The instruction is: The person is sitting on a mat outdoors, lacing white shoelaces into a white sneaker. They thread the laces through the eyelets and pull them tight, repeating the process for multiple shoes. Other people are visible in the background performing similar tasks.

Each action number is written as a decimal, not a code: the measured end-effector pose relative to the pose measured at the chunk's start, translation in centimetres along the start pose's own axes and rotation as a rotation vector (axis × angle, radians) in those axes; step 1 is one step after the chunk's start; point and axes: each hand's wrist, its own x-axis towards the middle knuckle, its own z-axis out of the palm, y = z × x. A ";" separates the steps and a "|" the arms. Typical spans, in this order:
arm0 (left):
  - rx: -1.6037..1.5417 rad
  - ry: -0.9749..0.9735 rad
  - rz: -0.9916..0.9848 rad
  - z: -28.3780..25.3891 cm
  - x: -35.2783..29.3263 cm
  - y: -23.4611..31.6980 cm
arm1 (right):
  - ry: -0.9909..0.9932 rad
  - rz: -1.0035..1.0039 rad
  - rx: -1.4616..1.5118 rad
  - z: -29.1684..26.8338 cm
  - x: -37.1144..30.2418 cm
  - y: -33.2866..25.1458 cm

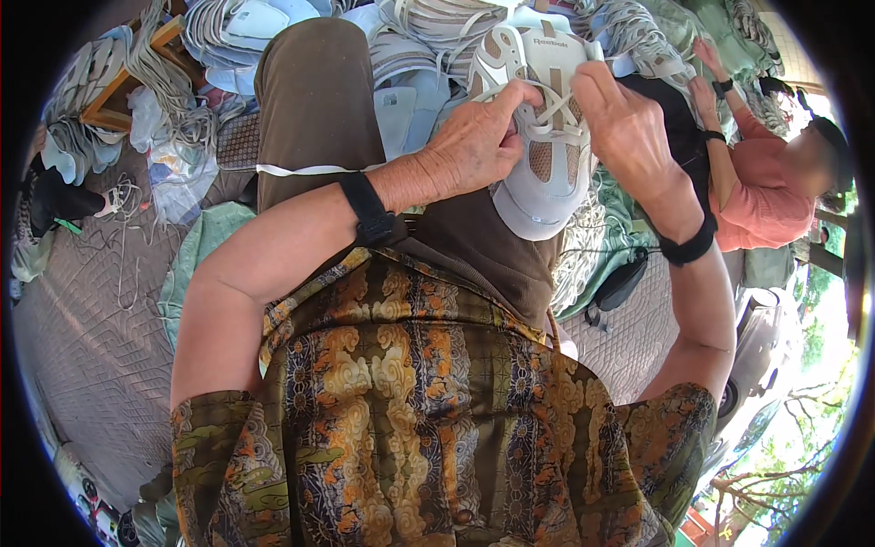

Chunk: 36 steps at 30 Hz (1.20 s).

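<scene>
The left hand (478, 137) grips the shoe upper (545, 137) by its left edge, thumb and forefinger pinched on the white lace (547, 128) near the middle. The right hand (624, 128), at about 3 o'clock from the left, pinches the same lace from the other side, fingers closed. The shoe upper sits between both hands, just above the lap, its long axis running from 12 o'clock at the tongue to 6 o'clock at the grey toe. Both hands touch it, equally near. Beyond, at 12 o'clock, lies a pile of shoe uppers (410, 36); at 3 o'clock another person's hand (706, 55) works there.
</scene>
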 end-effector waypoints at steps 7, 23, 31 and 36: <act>-0.004 -0.081 -0.098 -0.6 0.1 0.9 | 0.026 -0.307 -0.197 1.2 1.9 3.0; -0.032 -0.039 -0.028 -0.4 0.2 -0.1 | -0.029 -0.212 -0.227 -1.0 3.3 5.7; -0.040 -0.051 0.003 -0.3 0.4 -0.5 | 0.018 -0.102 -0.275 0.9 1.7 9.2; 0.075 0.131 0.176 -1.2 0.4 0.3 | 0.141 -0.006 -0.240 -0.1 0.8 8.2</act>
